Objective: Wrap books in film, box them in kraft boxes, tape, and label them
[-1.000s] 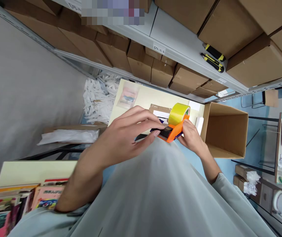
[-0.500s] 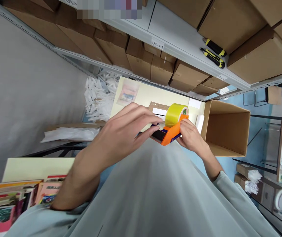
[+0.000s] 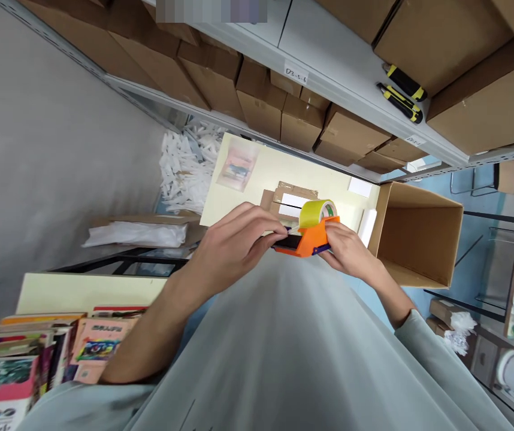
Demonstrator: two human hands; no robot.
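Note:
My right hand grips an orange tape dispenser by its right end, in front of my body. A roll of yellow tape sits in the dispenser. The thumb and fingers of my left hand are pinched together at the dispenser's left end, by the tape's loose end; what exactly lies between the fingertips is too small to make out. Just behind the dispenser, a small cardboard box with a white label lies on the cream table.
An upright open carton stands right of the table. Shelves of cardboard boxes run along the back, with two utility knives on one shelf. Shredded white paper lies at the left. Books are stacked at lower left.
The dispenser has turned to a flatter tilt and come slightly lower, uncovering more of the labelled box. My left hand has moved a little, its fingertips staying at the dispenser's left end.

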